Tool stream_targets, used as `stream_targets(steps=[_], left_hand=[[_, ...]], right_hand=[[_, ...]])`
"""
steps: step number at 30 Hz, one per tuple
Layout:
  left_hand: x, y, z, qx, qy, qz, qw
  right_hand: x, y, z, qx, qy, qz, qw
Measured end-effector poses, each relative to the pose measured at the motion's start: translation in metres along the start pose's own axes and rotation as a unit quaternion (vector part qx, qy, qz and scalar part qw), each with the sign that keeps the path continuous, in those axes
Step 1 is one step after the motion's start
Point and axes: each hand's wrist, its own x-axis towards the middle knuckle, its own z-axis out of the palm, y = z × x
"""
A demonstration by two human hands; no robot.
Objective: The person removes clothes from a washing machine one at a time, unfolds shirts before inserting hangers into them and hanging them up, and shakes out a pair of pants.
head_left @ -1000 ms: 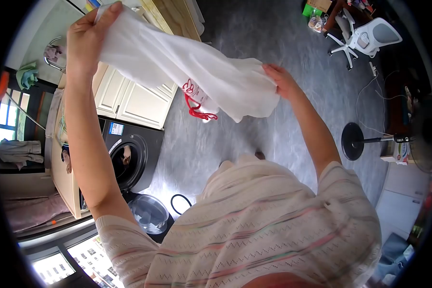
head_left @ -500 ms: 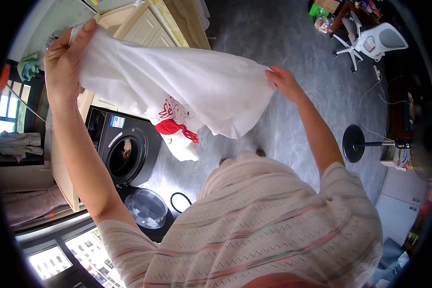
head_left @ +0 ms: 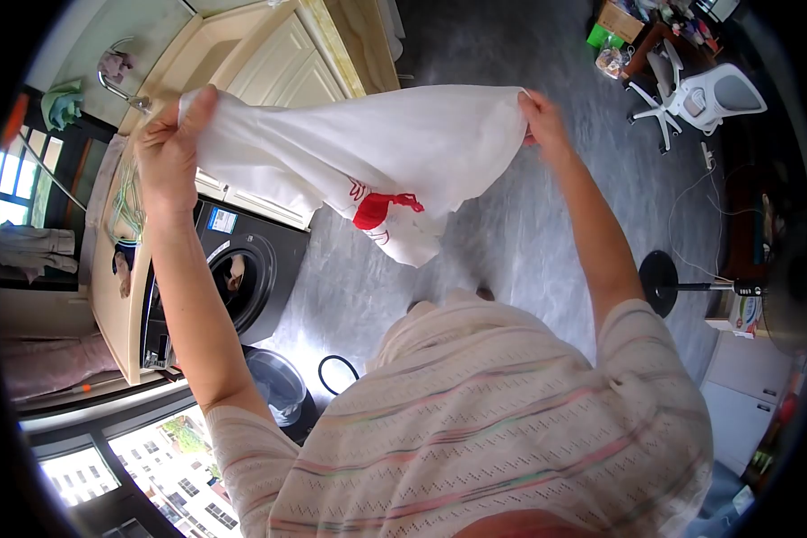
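Note:
A white garment with a red print, its kind not fully clear (head_left: 403, 134), hangs stretched between my two hands in the air. My left hand (head_left: 172, 152) grips one end of it, thumb pressed over the cloth. At the other end, the fingers of my right hand (head_left: 542, 125) pinch the edge. The cloth sags in the middle, and its red-printed part droops lowest, above the grey floor. Below my left forearm stands a dark front-loading washing machine (head_left: 287, 247), with something pale showing at its round door.
Left of me runs a wooden counter (head_left: 108, 314) with a tap (head_left: 121, 90) and hangers (head_left: 127, 202). A bucket (head_left: 278, 386) stands by the washer. Over the grey floor (head_left: 475, 54) at right are an office chair (head_left: 713, 99), a fan base (head_left: 659, 278) and loose cables.
Both hands have shifted, the left one rightward and down, the right one slightly right and up. The garment is pulled straighter along its top, and its printed part has swung right.

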Motion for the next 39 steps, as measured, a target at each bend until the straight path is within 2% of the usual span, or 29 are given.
stream_targets(steps=[1,4,7,8,11,17,20,23,26,27,28,30,33,35,36,37,38,39], left_hand=[[-0.003,-0.008,0.0,-0.018,0.001,-0.006,1.0],[-0.01,-0.021,0.005,-0.06,0.017,-0.013,0.998],[-0.015,-0.026,0.01,-0.085,0.035,-0.022,0.995],[-0.016,-0.029,0.01,-0.075,0.032,-0.017,0.997],[-0.021,-0.023,0.021,-0.092,0.041,0.0,0.995],[-0.025,-0.029,0.016,-0.088,0.051,-0.025,0.994],[-0.027,-0.03,0.013,-0.099,0.06,-0.029,0.993],[-0.026,-0.041,0.011,-0.095,0.049,-0.028,0.994],[-0.015,-0.083,-0.001,-0.048,0.015,-0.084,0.995],[-0.005,-0.095,-0.004,0.099,0.029,-0.119,0.988],[0.009,-0.11,-0.007,0.174,0.043,-0.116,0.977],[0.049,-0.104,-0.017,0.245,0.109,0.009,0.963],[0.076,-0.019,-0.032,0.227,0.229,0.203,0.925],[0.052,0.011,-0.033,0.193,0.303,0.318,0.878],[0.034,-0.009,-0.021,0.2,0.309,0.334,0.868],[0.014,-0.051,0.0,0.245,0.273,0.309,0.877],[-0.014,-0.11,0.024,0.391,0.133,0.22,0.884],[-0.055,-0.179,0.041,0.501,-0.14,0.055,0.852]], right_hand=[[0.0,-0.008,-0.004,-0.092,0.024,-0.008,0.995],[0.005,-0.03,-0.014,-0.117,0.022,-0.005,0.993],[0.019,-0.03,-0.022,0.038,-0.002,-0.071,0.997],[0.022,-0.029,-0.023,0.062,-0.006,-0.056,0.996],[0.02,-0.035,-0.017,0.052,0.011,-0.075,0.996],[0.025,-0.039,-0.014,0.12,-0.007,-0.037,0.992],[0.042,-0.025,-0.01,0.328,-0.041,-0.058,0.942],[0.051,-0.01,-0.004,0.354,-0.058,-0.003,0.933],[0.061,-0.003,-0.004,0.201,-0.05,0.013,0.978],[0.069,-0.015,-0.004,0.195,-0.05,-0.004,0.979],[0.081,-0.034,-0.006,0.188,-0.052,-0.02,0.981],[0.105,-0.096,-0.026,0.146,-0.09,-0.172,0.97],[0.067,-0.206,-0.069,0.088,-0.074,-0.351,0.929],[0.035,-0.215,-0.08,0.051,-0.021,-0.429,0.902],[0.041,-0.18,-0.075,0.005,0.002,-0.421,0.907],[0.052,-0.122,-0.064,-0.072,-0.003,-0.365,0.928],[0.054,-0.046,-0.056,-0.182,-0.05,-0.272,0.944],[0.038,0.036,-0.059,-0.279,-0.132,-0.148,0.939]])
